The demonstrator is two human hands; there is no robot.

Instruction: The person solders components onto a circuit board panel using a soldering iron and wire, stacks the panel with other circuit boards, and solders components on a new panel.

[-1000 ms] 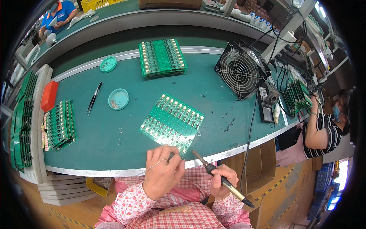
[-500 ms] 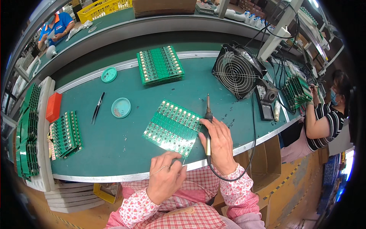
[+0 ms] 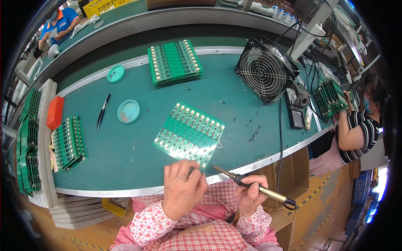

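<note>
A green circuit board panel (image 3: 188, 133) with rows of pale components lies at an angle on the bench in front of me. My left hand (image 3: 184, 186) is closed at its near edge, pinching a thin solder wire (image 3: 175, 180) that curves back over the fingers. In my right hand (image 3: 252, 194) is a soldering iron (image 3: 268, 192), held like a pen with its cord end pointing right. Its tip is by the panel's near right corner; whether it touches, I cannot tell.
Stacked panels (image 3: 173, 62) lie behind, others (image 3: 69, 142) at left beside a red bin (image 3: 55, 113). Tweezers (image 3: 103, 112) and two turquoise dishes (image 3: 128, 111) are left of centre. A fan (image 3: 266, 73) and iron stand (image 3: 296, 106) are at right, near a co-worker (image 3: 356, 129).
My right hand has drawn back toward me and turned the soldering iron from upright to slanting, tip now at the panel's near right corner. My left hand stays at the near edge.
</note>
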